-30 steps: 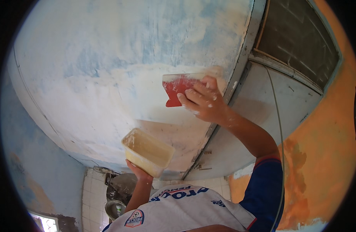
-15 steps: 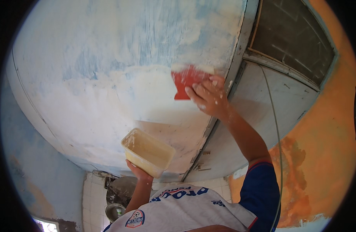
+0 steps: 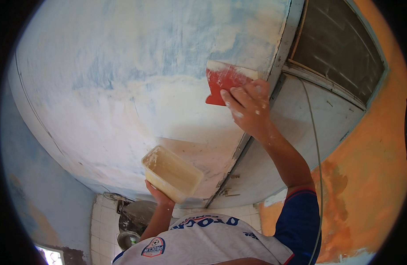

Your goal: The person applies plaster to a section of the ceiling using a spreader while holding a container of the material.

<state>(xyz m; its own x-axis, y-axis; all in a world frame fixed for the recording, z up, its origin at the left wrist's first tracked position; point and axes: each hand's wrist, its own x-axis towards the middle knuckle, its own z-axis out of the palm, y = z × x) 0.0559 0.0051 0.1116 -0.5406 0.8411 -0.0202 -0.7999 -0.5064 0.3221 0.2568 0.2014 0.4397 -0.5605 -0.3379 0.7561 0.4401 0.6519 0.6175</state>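
My right hand (image 3: 249,104) is closed round a red putty spreader (image 3: 230,81), its wide edge smeared with white putty and lying against the wall (image 3: 132,101). White specks dot my fingers. The wall carries pale, uneven putty, with blue paint showing through in the upper part. Lower down, my left hand (image 3: 160,194) holds a cream plastic tub (image 3: 172,176) from beneath, tilted so that its inside faces up. Residue coats the tub's inner walls. Most of the left fingers are hidden under the tub.
Right of the wall stands a grey door (image 3: 300,119) with a dark pane (image 3: 340,48) above it. A thin cable (image 3: 317,150) hangs past my right arm. An orange wall (image 3: 358,176) lies farther right. Below, a dark drum-like container (image 3: 139,216) stands on the tiled floor (image 3: 104,225).
My right hand has moved the spreader up and to the right along the wall, close to the door frame. The tub in my left hand has shifted very slightly right.
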